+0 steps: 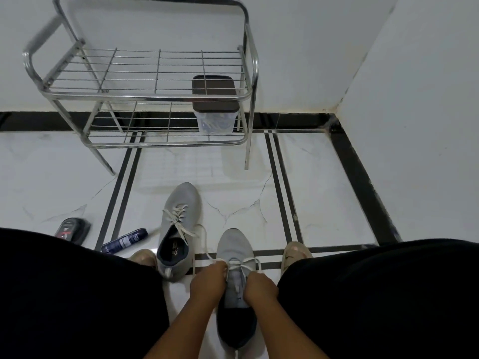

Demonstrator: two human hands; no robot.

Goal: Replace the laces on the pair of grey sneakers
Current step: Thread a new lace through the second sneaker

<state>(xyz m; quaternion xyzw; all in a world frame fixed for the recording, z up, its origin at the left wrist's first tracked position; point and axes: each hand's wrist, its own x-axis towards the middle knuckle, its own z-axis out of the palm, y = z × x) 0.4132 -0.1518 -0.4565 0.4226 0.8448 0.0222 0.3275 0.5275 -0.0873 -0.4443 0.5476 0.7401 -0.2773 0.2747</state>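
Two grey sneakers stand on the white tiled floor between my knees. The near sneaker [234, 251] points away from me, with a white lace [242, 265] threaded only through its front eyelets. My left hand [207, 282] pinches the lace's left end beside the tongue, and my right hand [260, 286] grips its right end. The lace's loose parts loop out over the toe and to the left. The far sneaker [178, 229] lies further left, laced in white with its ends untied.
A steel wire shoe rack [145, 92] stands against the back wall, with a clear dark-lidded container [215, 110] on its lower shelf. A blue spray can [124, 240] and a black polish bottle [71, 229] lie at the left. My slippered feet flank the shoes.
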